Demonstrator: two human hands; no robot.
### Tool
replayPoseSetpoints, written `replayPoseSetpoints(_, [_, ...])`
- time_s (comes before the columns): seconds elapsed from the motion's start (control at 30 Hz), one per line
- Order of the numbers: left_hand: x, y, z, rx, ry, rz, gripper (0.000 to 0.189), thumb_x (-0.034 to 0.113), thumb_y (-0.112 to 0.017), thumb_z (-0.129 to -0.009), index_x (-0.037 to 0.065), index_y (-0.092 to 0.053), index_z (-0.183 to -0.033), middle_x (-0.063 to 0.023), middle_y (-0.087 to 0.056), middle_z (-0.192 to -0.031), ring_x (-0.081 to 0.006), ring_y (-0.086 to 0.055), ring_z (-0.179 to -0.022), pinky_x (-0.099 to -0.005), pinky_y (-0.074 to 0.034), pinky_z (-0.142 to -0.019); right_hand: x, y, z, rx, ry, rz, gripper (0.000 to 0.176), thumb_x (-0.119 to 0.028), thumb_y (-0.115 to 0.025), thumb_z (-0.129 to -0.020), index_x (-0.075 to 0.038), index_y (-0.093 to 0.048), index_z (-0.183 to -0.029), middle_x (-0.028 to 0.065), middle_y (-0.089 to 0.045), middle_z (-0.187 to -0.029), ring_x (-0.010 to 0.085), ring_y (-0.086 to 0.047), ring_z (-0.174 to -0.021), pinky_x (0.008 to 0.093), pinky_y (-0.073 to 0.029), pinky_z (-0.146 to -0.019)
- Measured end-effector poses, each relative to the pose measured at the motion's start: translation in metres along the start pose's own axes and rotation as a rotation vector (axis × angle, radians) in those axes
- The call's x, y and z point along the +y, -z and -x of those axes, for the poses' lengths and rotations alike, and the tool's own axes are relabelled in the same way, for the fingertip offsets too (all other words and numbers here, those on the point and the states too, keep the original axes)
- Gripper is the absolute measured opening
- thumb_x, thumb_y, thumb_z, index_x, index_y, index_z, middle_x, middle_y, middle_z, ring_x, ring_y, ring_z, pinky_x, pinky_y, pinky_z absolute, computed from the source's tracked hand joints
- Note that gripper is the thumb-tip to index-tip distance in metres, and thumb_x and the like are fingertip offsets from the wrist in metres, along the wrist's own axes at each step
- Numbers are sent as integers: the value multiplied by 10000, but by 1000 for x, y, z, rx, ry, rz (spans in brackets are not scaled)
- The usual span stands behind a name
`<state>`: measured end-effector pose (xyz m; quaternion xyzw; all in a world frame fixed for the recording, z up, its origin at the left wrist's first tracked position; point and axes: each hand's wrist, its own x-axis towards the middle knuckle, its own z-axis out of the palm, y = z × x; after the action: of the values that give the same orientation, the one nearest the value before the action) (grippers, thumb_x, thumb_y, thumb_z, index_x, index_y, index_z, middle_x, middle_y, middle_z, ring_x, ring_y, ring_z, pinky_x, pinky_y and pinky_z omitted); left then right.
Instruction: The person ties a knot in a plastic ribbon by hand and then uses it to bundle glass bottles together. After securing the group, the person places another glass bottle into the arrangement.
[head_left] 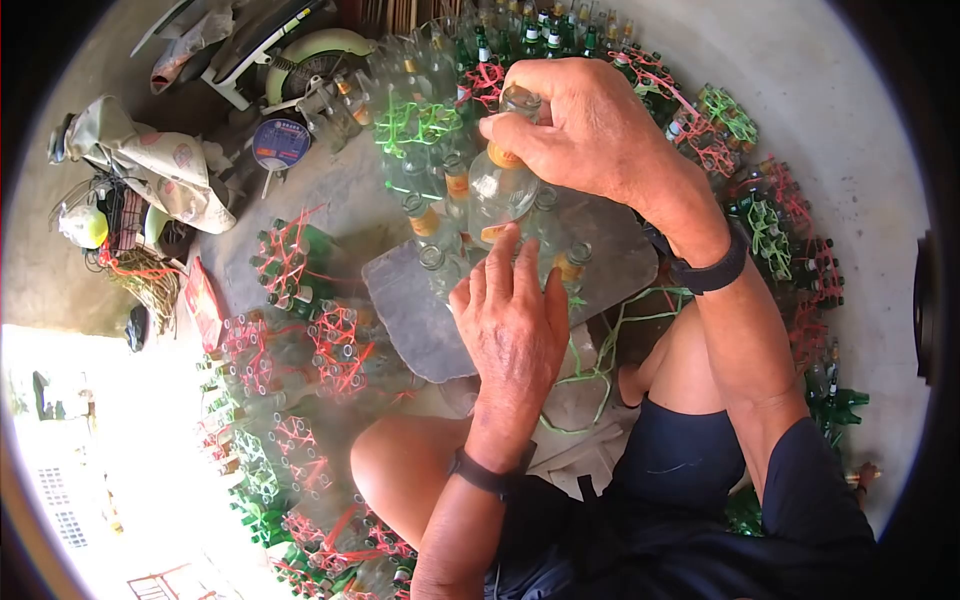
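My right hand is closed round the neck of a clear glass bottle with an orange label at its neck. The bottle is held over a small group of clear bottles on a dark slab. Below it, my left hand has its fingers stretched out, fingertips right at the bottle's lower end. The left palm partly hides the front of the group. Loose green twine hangs from the slab's near side between my legs.
Bundles of bottles tied with red twine stand at the left. More bottles with green twine are beyond the slab, and tied bundles line the right wall. A round blue fan and a wheel are at the back left.
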<state>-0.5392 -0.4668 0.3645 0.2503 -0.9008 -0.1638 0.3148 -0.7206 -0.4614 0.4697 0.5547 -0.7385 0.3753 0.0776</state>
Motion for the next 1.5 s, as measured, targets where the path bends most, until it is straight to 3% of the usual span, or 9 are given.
replayPoseSetpoints(0.6, [0, -1, 3, 13, -4, 11, 344, 161, -707, -887, 34, -650, -1202, -132, -629, -1324, -308, -626, -1096, -437, -423, -946, 7, -47, 6, -225, 11, 91, 258, -250, -680, -751, -12, -604, -689, 219, -620, -646, 430, -653, -673, 496, -538, -639])
replayPoseSetpoints(0.87, [1, -1, 3, 28, -4, 16, 352, 157, -713, -881, 29, -651, -1203, -140, -633, -1313, -313, -630, -1075, -434, -428, -942, 3, -55, 8, -340, -2, 99, 223, -238, -695, -761, -22, -699, -814, 219, -682, -734, 422, -692, -739, 500, -560, -688])
replayPoseSetpoints(1.4, [3, 1, 4, 16, -4, 30, 367, 165, -706, -883, 40, -637, -1220, -140, -630, -1246, -324, -614, -1036, -447, -427, -912, 14, -87, 23, -484, 67, 230, 219, -222, -736, -740, -27, -715, -837, 191, -721, -833, 401, -718, -805, 522, -566, -697])
replayPoseSetpoints(1.5, [1, 1, 2, 20, 3, 42, 373, 159, -709, -879, 36, -634, -1223, -139, -632, -1252, -326, -617, -1051, -448, -426, -916, 15, -88, 19, -536, -5, 183, 301, -288, -782, -776, -33, -735, -927, 226, -710, -878, 427, -689, -901, 517, -542, -793])
